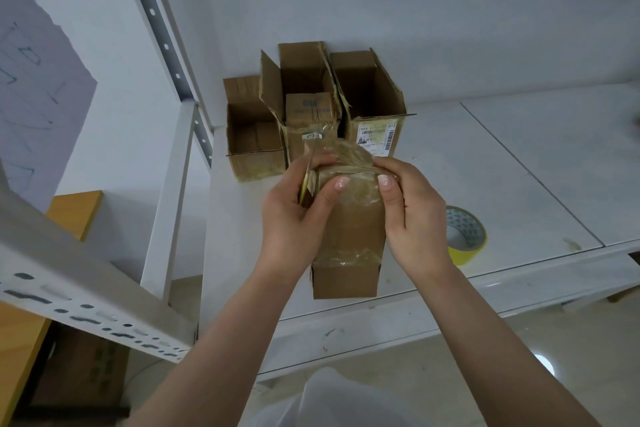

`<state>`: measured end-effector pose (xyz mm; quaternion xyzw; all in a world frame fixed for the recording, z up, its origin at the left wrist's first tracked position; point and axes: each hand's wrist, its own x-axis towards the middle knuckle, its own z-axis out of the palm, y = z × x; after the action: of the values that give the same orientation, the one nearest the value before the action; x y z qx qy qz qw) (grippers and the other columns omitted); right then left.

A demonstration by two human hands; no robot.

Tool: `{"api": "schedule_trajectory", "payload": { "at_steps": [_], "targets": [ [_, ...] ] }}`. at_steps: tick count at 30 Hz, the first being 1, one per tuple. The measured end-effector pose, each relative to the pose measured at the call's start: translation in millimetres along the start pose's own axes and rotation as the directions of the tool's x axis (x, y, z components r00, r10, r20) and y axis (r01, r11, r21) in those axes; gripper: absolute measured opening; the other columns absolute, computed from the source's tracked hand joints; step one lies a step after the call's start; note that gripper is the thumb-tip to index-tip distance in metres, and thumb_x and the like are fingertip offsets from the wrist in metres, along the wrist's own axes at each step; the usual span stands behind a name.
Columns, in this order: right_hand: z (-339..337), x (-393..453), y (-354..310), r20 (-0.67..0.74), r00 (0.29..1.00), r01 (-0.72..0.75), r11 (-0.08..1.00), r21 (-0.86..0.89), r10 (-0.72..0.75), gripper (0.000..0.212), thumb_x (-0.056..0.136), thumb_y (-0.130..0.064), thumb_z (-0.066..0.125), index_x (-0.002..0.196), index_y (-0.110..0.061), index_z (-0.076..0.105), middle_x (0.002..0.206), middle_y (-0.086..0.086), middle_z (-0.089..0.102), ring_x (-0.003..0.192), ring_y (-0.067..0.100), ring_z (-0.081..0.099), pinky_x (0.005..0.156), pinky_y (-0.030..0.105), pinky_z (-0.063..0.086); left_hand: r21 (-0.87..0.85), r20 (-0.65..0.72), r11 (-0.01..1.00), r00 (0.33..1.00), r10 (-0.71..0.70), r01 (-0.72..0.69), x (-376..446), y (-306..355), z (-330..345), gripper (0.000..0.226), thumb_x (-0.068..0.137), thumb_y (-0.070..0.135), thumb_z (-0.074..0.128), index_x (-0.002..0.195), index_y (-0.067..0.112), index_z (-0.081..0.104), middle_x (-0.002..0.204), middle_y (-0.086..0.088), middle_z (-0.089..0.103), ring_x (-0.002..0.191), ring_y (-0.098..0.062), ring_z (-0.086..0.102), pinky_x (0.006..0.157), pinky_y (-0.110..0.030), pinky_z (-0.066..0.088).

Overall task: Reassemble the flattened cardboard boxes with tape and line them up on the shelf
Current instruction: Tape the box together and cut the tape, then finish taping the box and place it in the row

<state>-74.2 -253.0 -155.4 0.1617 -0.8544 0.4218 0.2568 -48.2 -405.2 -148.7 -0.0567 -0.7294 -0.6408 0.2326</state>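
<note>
A small cardboard box (349, 236), wrapped in clear tape, stands at the front of the white shelf (519, 191). My left hand (294, 208) grips its left top edge, thumb on the taped face. My right hand (412, 204) grips the right top edge, thumb pressed on the tape. Three open cardboard boxes stand in a row at the back: a low one (252, 135) on the left, a tall one (304, 94) in the middle, and one with a shipping label (374, 104) on the right. A yellow tape roll (465, 236) lies right of my hands.
A perforated white metal upright (162, 31) and a shelf bracket (86, 291) stand on the left. A wooden surface (74, 211) shows behind them. Another cardboard box (83, 374) sits low on the floor at the left. The shelf's front edge runs under my wrists.
</note>
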Motion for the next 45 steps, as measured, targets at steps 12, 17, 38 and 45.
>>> {"api": "schedule_trajectory", "payload": {
  "at_steps": [12,17,38,45],
  "targets": [
    [-1.3,-18.9,17.2,0.105,0.991,0.080,0.995,0.059,-0.086,0.047,0.097,-0.049,0.040,0.115,-0.011,0.060,0.068,-0.012,0.055,0.058,0.006,0.055,0.051,0.021,0.042,-0.010,0.193,0.993,0.975,-0.111,0.115,-5.0,-28.5,-30.0,0.039,0.077,0.037,0.079,0.111,0.022,0.067,0.136,0.010,0.060,0.124,-0.017,0.057,0.101,-0.050,0.050],
    [5.6,-1.6,24.8,0.071,0.996,-0.047,0.999,-0.022,0.049,0.036,0.097,-0.044,0.044,0.115,-0.016,0.057,0.065,-0.013,0.054,0.058,0.007,0.054,0.055,0.032,0.047,0.100,0.147,0.987,0.980,-0.137,0.123,-14.6,-24.2,-36.8,0.035,0.066,0.057,0.079,0.095,0.040,0.068,0.126,0.019,0.063,0.052,-0.019,0.048,0.078,-0.055,0.051],
    [-5.6,34.4,53.5,0.185,0.865,-0.468,0.883,-0.038,0.467,0.027,0.097,-0.040,0.053,0.123,-0.033,0.056,0.102,-0.012,0.057,0.081,0.000,0.055,0.070,0.025,0.042,0.548,-0.166,0.791,0.963,-0.213,0.270,6.3,-32.2,-50.9,0.035,0.086,0.062,0.054,0.098,0.031,0.063,0.084,0.020,0.063,0.081,-0.008,0.059,0.063,-0.024,0.043],
    [-21.6,24.3,50.1,0.254,0.818,-0.559,0.816,0.147,0.516,0.016,0.089,-0.028,0.068,0.075,-0.020,0.066,0.076,-0.006,0.067,0.066,0.007,0.064,0.060,0.022,0.047,0.765,-0.107,0.617,0.982,-0.157,0.182,29.7,-28.1,-31.2,0.051,0.082,0.063,0.061,0.122,0.031,0.058,0.110,0.007,0.067,0.090,-0.020,0.061,0.068,-0.028,0.037]
  ]
}}
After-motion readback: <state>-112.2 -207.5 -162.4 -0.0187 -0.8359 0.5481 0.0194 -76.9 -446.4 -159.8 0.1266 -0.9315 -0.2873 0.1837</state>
